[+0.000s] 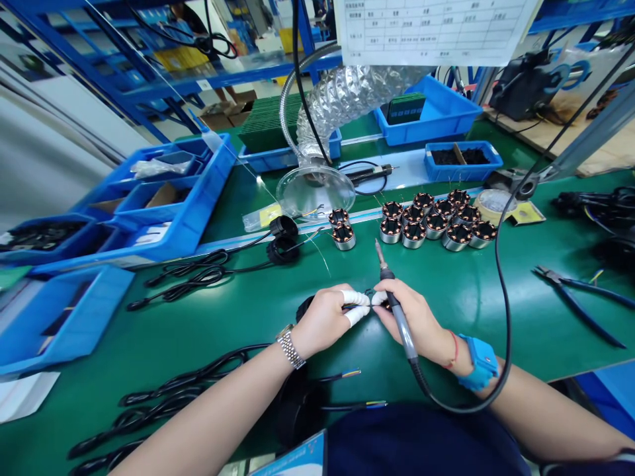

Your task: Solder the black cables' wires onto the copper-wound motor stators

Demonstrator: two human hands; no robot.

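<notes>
My left hand (330,314), with white finger covers on its tips, pinches thin wires over the green bench. Part of a black round housing (303,308) shows behind that hand. My right hand (409,314) is closed around a soldering iron (403,324), its tip pointing up and away from me. The right fingertips meet the left ones at the wires; a small coppery part between them is mostly hidden. Beyond my hands stand two copper-wound stators (343,236). Further right is a group of several more stators (414,233).
Black housings with coiled cables (284,248) lie at left. More cables (183,383) lie near my left forearm. A fume hood (316,192) hangs ahead on a foil duct (342,99). Pliers (578,297) rest at right; blue bins (163,205) stand at left. The iron's cord (502,291) loops over my right wrist.
</notes>
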